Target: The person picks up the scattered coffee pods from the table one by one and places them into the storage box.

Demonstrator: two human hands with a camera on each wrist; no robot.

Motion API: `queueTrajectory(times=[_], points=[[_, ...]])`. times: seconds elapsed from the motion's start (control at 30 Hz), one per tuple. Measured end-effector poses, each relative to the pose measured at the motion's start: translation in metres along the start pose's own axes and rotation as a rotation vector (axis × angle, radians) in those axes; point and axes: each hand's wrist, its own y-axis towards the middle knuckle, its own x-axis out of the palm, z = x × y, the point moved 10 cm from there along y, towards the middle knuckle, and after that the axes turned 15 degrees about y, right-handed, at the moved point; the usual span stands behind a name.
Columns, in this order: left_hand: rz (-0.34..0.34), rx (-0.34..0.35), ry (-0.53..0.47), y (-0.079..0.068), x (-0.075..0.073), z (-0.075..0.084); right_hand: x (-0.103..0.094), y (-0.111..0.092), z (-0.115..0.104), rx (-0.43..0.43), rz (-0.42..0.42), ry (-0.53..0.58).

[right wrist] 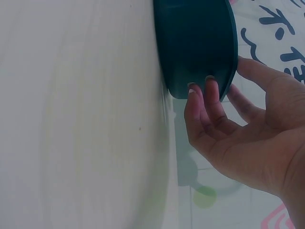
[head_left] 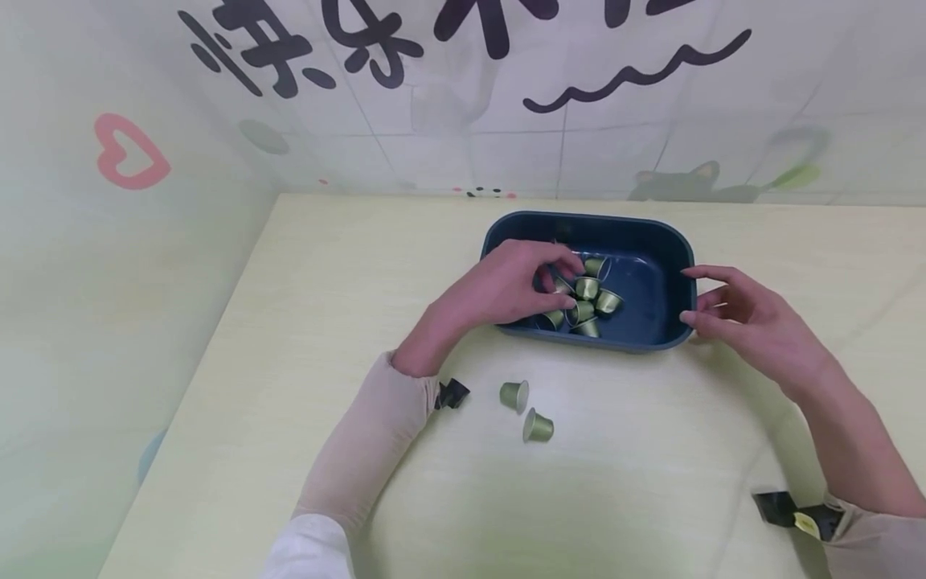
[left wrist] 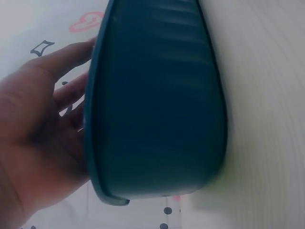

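Note:
A dark blue rectangular bin (head_left: 651, 348) stands on the table, with several green coffee capsules (head_left: 587, 288) grouped in its left half. My left hand (head_left: 526, 281) reaches over the bin's left rim, thumb and fingers spread apart above the capsules; in the left wrist view the bin's wall (left wrist: 157, 105) hides its fingertips. At the right end, my right hand (head_left: 752, 318) grips the bin's rim, and the right wrist view shows its curled fingers (right wrist: 213, 98) against the outer wall. Two more capsules, one (head_left: 514, 396) beside the other (head_left: 538, 426), lie in front of the bin.
The pale wooden table (head_left: 622, 498) meets a light wall covering (head_left: 463, 161) with dark lettering just behind the bin. Black straps, one (head_left: 452, 394) at the left wrist and one (head_left: 777, 509) at the right, stick out from the sleeves.

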Motion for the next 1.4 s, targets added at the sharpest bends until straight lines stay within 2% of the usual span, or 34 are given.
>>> queueTrajectory(times=[0.3,0.53,0.83,1.1,1.27,1.4], points=[[0.05,0.083,0.004,-0.013,-0.009,0.019,0.0,0.0,-0.002,-0.008,-0.001,-0.005],[0.036,0.052,0.028,-0.02,-0.013,0.021,0.0,0.0,-0.002,-0.01,-0.008,0.008],[0.01,-0.005,0.037,-0.038,-0.015,0.023,0.002,0.0,-0.004,-0.045,-0.044,0.016],[0.032,0.022,0.054,-0.048,-0.012,0.028,-0.003,0.0,-0.004,-0.015,0.003,-0.026],[0.049,0.051,0.081,-0.054,-0.011,0.033,-0.003,0.0,-0.005,-0.022,-0.009,-0.016],[0.025,0.064,0.09,-0.059,-0.007,0.037,-0.002,-0.001,-0.003,-0.028,-0.024,0.013]])
